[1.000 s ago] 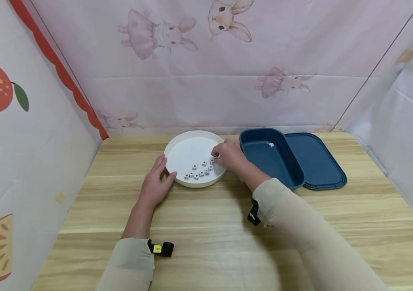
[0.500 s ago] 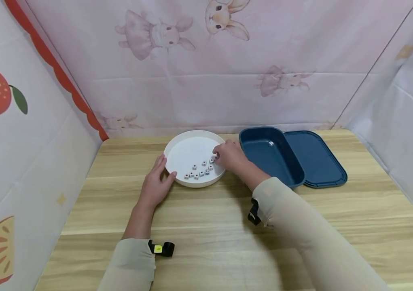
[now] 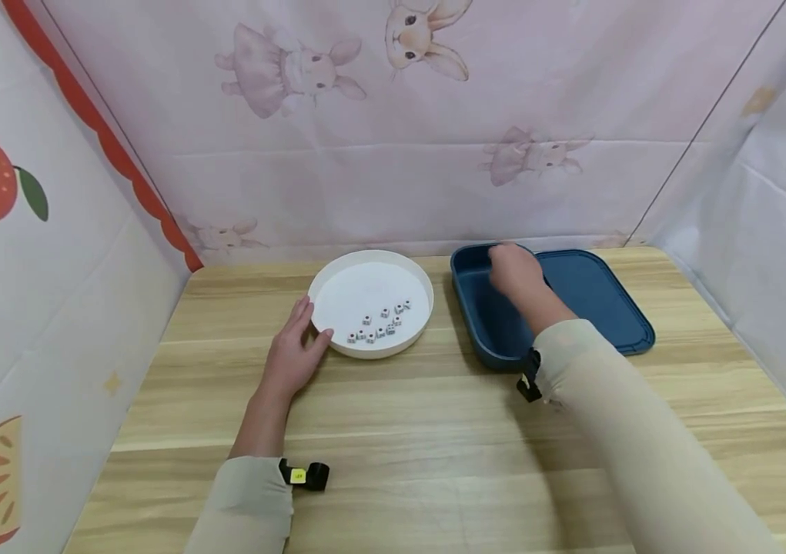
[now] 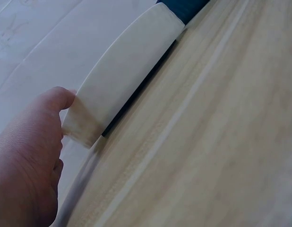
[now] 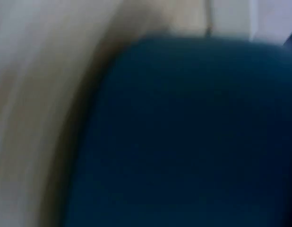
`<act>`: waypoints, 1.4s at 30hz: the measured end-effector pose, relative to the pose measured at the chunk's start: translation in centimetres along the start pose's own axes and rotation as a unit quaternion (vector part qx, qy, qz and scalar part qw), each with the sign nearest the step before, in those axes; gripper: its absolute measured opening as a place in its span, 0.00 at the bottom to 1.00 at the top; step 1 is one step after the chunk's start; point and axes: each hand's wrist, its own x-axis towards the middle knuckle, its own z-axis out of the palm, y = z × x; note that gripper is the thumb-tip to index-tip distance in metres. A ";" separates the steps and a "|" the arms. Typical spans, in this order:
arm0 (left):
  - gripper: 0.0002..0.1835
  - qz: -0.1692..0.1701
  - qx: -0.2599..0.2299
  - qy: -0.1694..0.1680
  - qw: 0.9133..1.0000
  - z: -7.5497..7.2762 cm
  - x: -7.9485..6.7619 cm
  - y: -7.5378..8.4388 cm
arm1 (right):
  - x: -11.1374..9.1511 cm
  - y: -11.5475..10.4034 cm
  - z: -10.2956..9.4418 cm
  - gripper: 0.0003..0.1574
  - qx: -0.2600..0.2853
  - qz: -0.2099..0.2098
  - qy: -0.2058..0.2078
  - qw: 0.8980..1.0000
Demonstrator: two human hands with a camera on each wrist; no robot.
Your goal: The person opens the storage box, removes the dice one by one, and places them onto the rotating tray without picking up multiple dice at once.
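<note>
In the head view, a round white tray (image 3: 354,288) holds several small white dice (image 3: 385,313), mostly grouped toward its front right. My left hand (image 3: 290,350) rests against the tray's left side, fingers and thumb spread along the outer wall; the left wrist view shows that hand (image 4: 35,146) touching the pale side wall (image 4: 122,71). My right hand (image 3: 516,271) is over the far part of a deep blue box (image 3: 489,315). Its fingertips are turned away, so whether they pinch a die is hidden. Blue box wall (image 5: 174,132) fills most of the blurred right wrist view.
A flat blue lid (image 3: 597,296) lies right of the box, partly behind my right forearm. Below spreads a wood-grain table (image 3: 393,431). A pink rabbit-print cloth (image 3: 365,185) stands along the back edge, with white printed cloth (image 3: 88,269) at the left.
My right hand has left the tray's right side and moved right, over the blue box, where it covers the die seen there before. My left hand stays at the tray.
</note>
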 end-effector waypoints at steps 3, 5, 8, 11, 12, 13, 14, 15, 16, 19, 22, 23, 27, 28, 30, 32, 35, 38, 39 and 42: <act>0.39 -0.003 -0.001 -0.001 1.000 0.1 -0.1 -0.1 | -0.2 1.5 0.5 0.12 -0.047 0.002 -0.051 0.998; 0.39 -0.003 -0.001 0.000 1.000 0.1 -0.1 -0.1 | -0.3 2.1 0.8 0.10 -0.047 0.009 -0.069 0.996; 0.39 -0.001 0.000 0.002 1.000 0.1 -0.1 -0.1 | -0.4 2.6 1.3 0.11 -0.030 0.019 -0.078 0.996; 0.40 0.003 0.000 0.003 1.000 0.0 0.0 0.0 | -0.3 3.0 1.6 0.11 -0.019 0.019 -0.065 0.998; 0.40 0.005 0.000 0.003 1.000 0.0 0.0 0.0 | -0.2 3.0 1.7 0.10 -0.016 0.013 -0.059 0.998; 0.40 0.007 0.001 0.002 1.000 -0.1 0.1 0.1 | -0.2 3.1 1.8 0.09 -0.012 0.007 -0.053 0.998; 0.40 0.006 0.001 0.002 1.000 -0.1 0.1 0.1 | -0.2 3.1 1.8 0.08 -0.007 0.001 -0.050 0.999; 0.41 0.006 0.002 0.002 1.000 -0.1 0.1 0.1 | -0.1 3.2 1.8 0.07 -0.002 -0.005 -0.047 0.999; 0.41 0.005 0.003 0.002 1.000 -0.1 0.2 0.1 | -0.1 3.2 1.9 0.06 0.005 -0.012 -0.047 0.999; 0.41 0.002 0.006 -0.001 1.000 -0.2 0.2 0.1 | 0.0 3.4 2.1 0.11 0.022 -0.027 -0.061 0.998; 0.40 0.001 0.007 0.000 1.000 -0.2 0.2 0.1 | 0.1 3.4 2.4 0.22 0.039 -0.033 -0.085 0.995; 0.40 0.003 0.006 0.001 1.000 -0.2 0.2 0.1 | 0.1 3.4 2.5 0.24 0.043 -0.036 -0.091 0.994; 0.40 0.007 0.005 0.000 1.000 -0.2 0.1 0.0 | 0.0 3.4 2.7 0.20 0.059 -0.047 -0.092 0.993; 0.40 0.006 0.004 0.000 1.000 -0.1 0.0 0.0 | 0.0 3.5 2.7 0.18 0.062 -0.052 -0.086 0.993; 0.40 0.003 0.004 -0.001 1.000 -0.1 0.0 -0.1 | -0.1 3.6 2.9 0.15 0.065 -0.062 -0.074 0.993; 0.40 0.003 0.004 -0.003 1.000 0.0 0.0 -0.1 | -0.2 3.6 3.0 0.14 0.068 -0.070 -0.061 0.993; 0.40 0.000 0.003 0.000 1.000 0.0 0.0 -0.2 | -0.5 3.6 3.1 0.15 0.082 -0.080 -0.046 0.992; 0.39 0.000 0.002 0.000 1.000 0.0 -0.1 -0.2 | -0.6 3.6 3.1 0.18 0.100 -0.086 -0.037 0.991; 0.39 -0.002 0.002 0.001 1.000 0.0 -0.1 -0.2 | -0.7 3.6 3.1 0.18 0.105 -0.090 -0.034 0.990; 0.39 -0.002 0.002 0.001 1.000 -0.1 0.0 -0.2 | -0.8 3.5 2.9 0.19 0.117 -0.100 -0.019 0.988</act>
